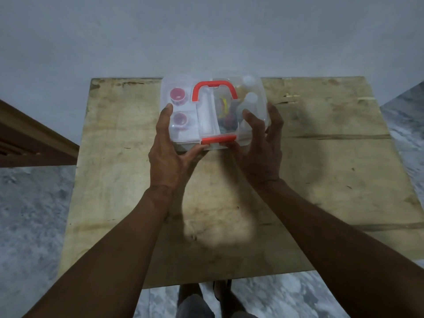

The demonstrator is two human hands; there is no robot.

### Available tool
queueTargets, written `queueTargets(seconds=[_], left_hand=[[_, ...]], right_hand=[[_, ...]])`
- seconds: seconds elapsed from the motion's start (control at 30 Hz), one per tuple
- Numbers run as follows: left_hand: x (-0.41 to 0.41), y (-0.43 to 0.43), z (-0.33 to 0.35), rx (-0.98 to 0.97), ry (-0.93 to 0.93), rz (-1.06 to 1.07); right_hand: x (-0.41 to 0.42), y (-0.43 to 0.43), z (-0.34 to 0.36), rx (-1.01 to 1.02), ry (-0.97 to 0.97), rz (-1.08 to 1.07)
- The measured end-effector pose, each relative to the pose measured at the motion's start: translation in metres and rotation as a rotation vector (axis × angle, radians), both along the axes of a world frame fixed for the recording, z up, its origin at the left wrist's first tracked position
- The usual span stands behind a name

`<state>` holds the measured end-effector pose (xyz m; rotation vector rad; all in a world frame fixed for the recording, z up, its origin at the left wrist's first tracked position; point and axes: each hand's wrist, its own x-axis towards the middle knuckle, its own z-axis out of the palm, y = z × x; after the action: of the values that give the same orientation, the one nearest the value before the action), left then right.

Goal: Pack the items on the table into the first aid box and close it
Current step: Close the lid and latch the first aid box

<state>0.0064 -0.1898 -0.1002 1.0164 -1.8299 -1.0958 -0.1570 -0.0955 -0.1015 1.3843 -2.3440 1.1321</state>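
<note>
Here we see the first aid box (214, 111) — clear plastic, lid down — at the far edge of the wooden bench (321, 168), against the wall. Our left hand (171, 152) and right hand (261, 148) clasp it from either side, fingers (166, 113) curled over the lid. The red handle (214, 89) lies flat on top, the red latch (218, 139) at the near edge. Two red caps (177, 95) and white bottles (250, 88) show through the lid.
</note>
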Motion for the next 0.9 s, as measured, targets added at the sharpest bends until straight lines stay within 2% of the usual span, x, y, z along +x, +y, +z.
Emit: queueTargets(seconds=[0.27,0.4,0.53,0.67,0.77,0.9], left_hand=[[0.000,0.002,0.006,-0.044,-0.012,-0.035],[0.003,0.007,0.007,-0.100,-0.167,0.022],[0.006,-0.001,0.013,-0.117,-0.227,-0.012],[0.007,-0.002,0.026,-0.033,-0.165,-0.047],[0.006,0.004,0.034,0.018,-0.079,-0.076],[0.001,-0.002,0.030,-0.015,-0.136,-0.075]], right_hand=[[0.000,0.002,0.010,0.072,-0.009,-0.012],[0.006,0.008,0.014,0.099,-0.073,-0.002],[0.001,0.007,0.028,0.163,-0.119,0.030],[-0.001,0.008,0.039,0.233,-0.147,0.053],[-0.005,0.007,0.037,0.211,-0.152,0.105],[-0.013,0.001,0.031,0.260,-0.161,0.071]])
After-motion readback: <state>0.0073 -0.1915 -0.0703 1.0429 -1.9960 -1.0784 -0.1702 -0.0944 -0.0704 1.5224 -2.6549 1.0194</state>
